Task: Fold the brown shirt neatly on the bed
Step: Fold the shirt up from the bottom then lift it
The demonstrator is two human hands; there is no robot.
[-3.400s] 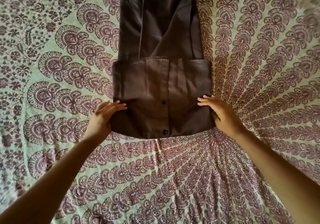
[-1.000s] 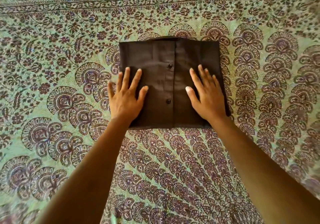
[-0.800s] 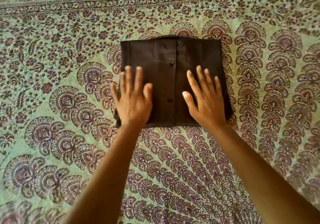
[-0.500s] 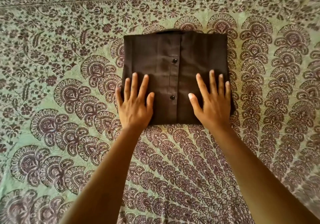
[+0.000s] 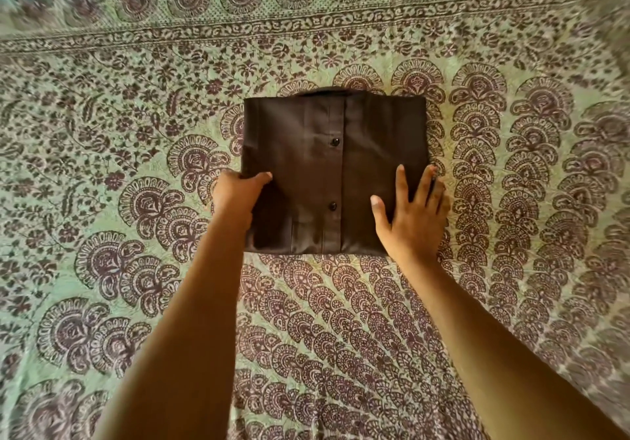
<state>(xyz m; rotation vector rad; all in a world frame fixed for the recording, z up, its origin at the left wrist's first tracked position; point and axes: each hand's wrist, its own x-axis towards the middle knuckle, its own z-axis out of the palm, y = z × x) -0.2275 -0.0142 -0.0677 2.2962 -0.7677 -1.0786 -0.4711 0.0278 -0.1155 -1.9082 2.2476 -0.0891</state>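
Home bedroom, bed [image 5: 102,167] under green paisley-printed cotton cover

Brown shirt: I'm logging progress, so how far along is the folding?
Done: the brown shirt lies as a compact rectangle, buttons up, on the bedspread. In hand: the left hand grips its left edge; the right hand rests flat on it. Left: probably only straightening.
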